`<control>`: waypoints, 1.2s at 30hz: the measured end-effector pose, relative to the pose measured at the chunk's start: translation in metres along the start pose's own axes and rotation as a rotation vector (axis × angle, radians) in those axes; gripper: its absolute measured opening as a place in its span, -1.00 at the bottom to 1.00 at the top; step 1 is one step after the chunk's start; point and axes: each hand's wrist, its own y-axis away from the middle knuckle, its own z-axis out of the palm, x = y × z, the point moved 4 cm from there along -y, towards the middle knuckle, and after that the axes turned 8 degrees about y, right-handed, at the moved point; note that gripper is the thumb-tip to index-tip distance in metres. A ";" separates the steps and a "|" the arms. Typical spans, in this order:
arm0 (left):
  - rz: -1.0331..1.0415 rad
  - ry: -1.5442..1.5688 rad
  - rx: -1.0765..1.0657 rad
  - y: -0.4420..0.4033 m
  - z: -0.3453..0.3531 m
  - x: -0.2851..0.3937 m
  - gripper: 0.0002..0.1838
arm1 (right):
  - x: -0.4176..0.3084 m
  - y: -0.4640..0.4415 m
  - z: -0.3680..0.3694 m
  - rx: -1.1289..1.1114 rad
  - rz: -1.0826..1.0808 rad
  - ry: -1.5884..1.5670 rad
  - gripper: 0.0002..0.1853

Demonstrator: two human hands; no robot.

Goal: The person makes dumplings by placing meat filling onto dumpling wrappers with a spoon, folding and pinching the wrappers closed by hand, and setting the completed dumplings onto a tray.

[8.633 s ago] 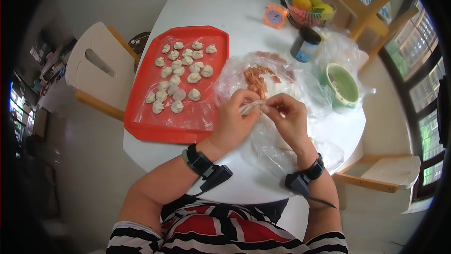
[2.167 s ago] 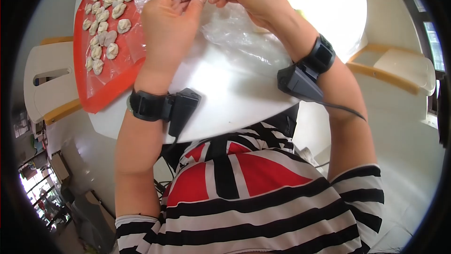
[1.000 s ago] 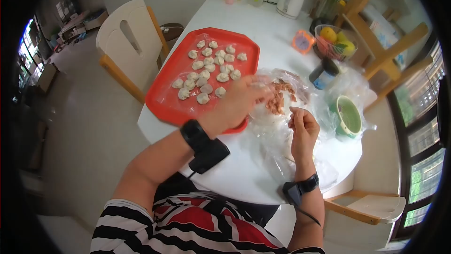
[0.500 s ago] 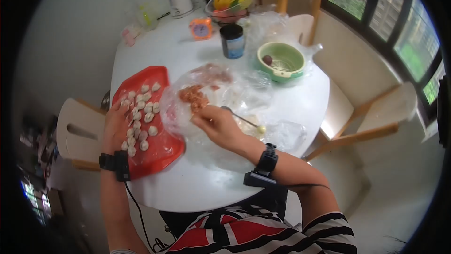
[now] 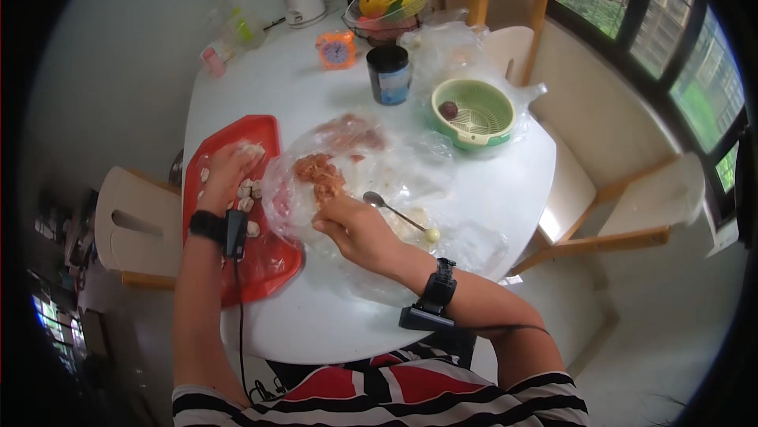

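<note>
Left hand (image 5: 227, 174) has shifted from the left edge of the red tray (image 5: 264, 269) to the far-end dumplings (image 5: 254, 150); grip unclear. Right hand (image 5: 359, 231) curls by minced meat (image 5: 320, 176), contents unseen. I judge this as arranging dumplings; next move calls for gentle fingertips.

Daylight comes through the dark-framed window (image 5: 675, 32) on the right, leaving the white tabletop (image 5: 332, 316) pale and bright — the wall (image 5: 134, 56) at upper left is dim and grey. Small glints scatter over the clear plastic bag (image 5: 426, 166). The left hand (image 5: 227, 170) is blurred, its fingertips smeared. Wide-angle distortion bends straight lines near the edges — black vignetting swallows the corners.
</note>
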 end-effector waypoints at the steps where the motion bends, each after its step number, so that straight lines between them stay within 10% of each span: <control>1: -0.007 -0.030 -0.035 -0.006 0.001 -0.001 -0.78 | 0.001 0.000 0.000 0.014 -0.010 0.008 -0.90; 29: 0.158 -0.998 0.164 -0.011 -0.001 -0.005 -0.85 | -0.003 -0.007 -0.002 0.009 -0.018 0.130 -0.93; 36: 0.302 -0.972 0.141 -0.013 -0.018 0.006 -0.61 | -0.001 -0.007 -0.005 0.053 -0.029 0.168 -0.91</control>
